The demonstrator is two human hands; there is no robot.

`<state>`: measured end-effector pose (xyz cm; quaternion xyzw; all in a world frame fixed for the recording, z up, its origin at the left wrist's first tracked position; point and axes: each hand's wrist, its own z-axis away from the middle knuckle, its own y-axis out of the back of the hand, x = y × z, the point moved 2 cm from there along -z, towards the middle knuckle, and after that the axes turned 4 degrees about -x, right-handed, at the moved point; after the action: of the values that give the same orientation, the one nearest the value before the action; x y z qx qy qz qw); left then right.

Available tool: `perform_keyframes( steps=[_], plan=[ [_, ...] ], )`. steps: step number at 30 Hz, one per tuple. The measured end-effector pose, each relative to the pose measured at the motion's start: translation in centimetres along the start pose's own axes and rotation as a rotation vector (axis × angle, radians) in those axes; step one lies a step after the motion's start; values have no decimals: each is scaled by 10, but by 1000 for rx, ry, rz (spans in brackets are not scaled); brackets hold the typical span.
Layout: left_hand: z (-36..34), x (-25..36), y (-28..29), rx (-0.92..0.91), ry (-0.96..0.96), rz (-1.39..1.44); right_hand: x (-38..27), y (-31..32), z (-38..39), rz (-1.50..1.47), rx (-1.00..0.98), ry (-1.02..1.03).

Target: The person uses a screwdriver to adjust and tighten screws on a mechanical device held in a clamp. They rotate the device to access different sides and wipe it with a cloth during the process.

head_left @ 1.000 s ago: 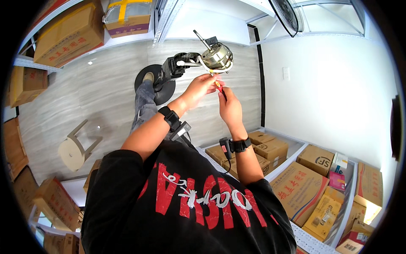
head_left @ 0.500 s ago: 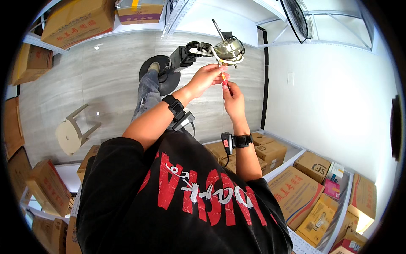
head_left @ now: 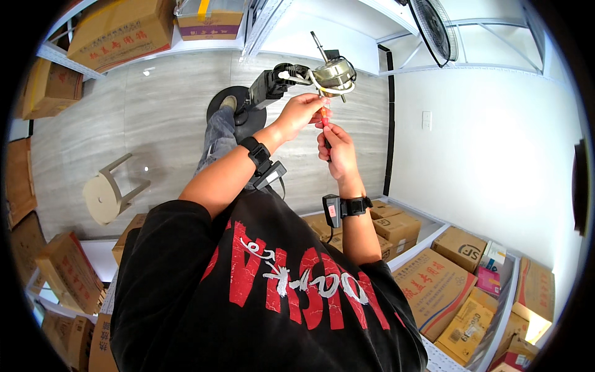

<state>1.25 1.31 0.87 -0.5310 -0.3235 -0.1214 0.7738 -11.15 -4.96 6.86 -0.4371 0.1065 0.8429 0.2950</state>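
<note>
A screwdriver point(head_left: 325, 119) with a red and orange handle points up at the underside of a metal fan motor point(head_left: 335, 75). My right hand point(head_left: 339, 147) is closed around the lower end of its handle. My left hand point(head_left: 299, 115) pinches the screwdriver's upper part, just below the motor; the tip is hidden by those fingers. The motor has a long shaft sticking up and a white cable wrapped round it. It is carried on a black jointed neck point(head_left: 266, 91) that rises from a round black base point(head_left: 256, 122) on the floor.
My foot point(head_left: 229, 102) rests at the base. A beige stool point(head_left: 102, 197) stands to the left. Shelves with cardboard boxes point(head_left: 434, 288) line the near right, and another box point(head_left: 124, 37) is on the far-left shelf. A black fan grille point(head_left: 434, 31) hangs at the far right beside a white wall point(head_left: 477, 136).
My right hand has shifted slightly left and its fingers have curled further around the screwdriver handle. My left hand stays near the motor's underside. The whole view has moved a little.
</note>
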Motion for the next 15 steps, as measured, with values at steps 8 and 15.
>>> perform_keyframes(
  steps=[8,15],
  plan=[
    [-8,-5,-2,21,28,-28,5,14,-6,27,2,-29],
    [-16,-9,1,54,-33,-74,2,9,-10,69,72,21]
  ],
)
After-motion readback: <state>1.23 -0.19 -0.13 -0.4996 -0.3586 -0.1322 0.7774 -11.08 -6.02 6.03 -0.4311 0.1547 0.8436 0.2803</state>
